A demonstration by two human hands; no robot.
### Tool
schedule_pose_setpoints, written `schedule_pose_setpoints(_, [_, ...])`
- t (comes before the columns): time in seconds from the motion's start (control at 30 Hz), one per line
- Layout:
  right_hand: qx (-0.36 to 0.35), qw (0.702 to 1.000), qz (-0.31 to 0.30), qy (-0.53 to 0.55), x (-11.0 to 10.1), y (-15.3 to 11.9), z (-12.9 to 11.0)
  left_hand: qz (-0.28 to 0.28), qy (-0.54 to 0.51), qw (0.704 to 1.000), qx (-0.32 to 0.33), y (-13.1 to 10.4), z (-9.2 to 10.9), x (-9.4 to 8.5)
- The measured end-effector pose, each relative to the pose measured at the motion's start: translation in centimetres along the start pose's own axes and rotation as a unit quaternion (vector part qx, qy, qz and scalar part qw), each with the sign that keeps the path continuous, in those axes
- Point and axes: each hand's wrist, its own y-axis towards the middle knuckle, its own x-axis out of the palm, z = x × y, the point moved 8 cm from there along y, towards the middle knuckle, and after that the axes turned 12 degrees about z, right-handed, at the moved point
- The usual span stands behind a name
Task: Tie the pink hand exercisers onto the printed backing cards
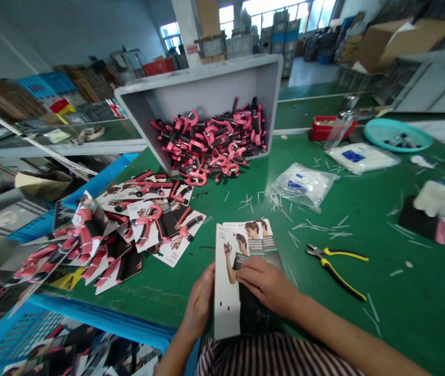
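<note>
A printed backing card [227, 292], white and black with a picture of a person on it, stands tilted at the table's front edge. My left hand [201, 298] grips its left edge, with some fingers hidden behind it. Across its face lies my right hand [267, 284], fingers together and bent, the tips closed on the card's right part; the thumb is hidden. More cards of the same print [266, 228] are fanned out behind and to the right of the front one. Two small punched holes show low on the front card.
A tipped grey bin [269, 104] holds many pink-and-black hand grips [210, 136]. Carded grips [155, 224] lie heaped at left, above a blue crate [100, 324]. At right are yellow-black pliers [335, 266], loose plastic ties, plastic bags [304, 183], a white glove [439, 201] and a turquoise tray [379, 125].
</note>
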Motion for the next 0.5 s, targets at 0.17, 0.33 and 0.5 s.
schedule_pose_setpoints(0.17, [0.016,0.998,0.049,0.025,-1.1,0.4,-0.5,-0.079,-0.007,0.994,-0.069,0.6,0.8,0.4])
schedule_pose_setpoints(0.33, [0.1,0.981,0.137,0.095,-5.2,-0.6,2.7,-0.061,-0.095,0.98,-0.167,1.4,-1.7,2.2])
schedule_pose_setpoints(0.5, [0.174,0.961,0.036,-0.214,-10.4,0.4,13.8,-0.047,-0.132,0.966,-0.216,3.0,-3.3,3.4])
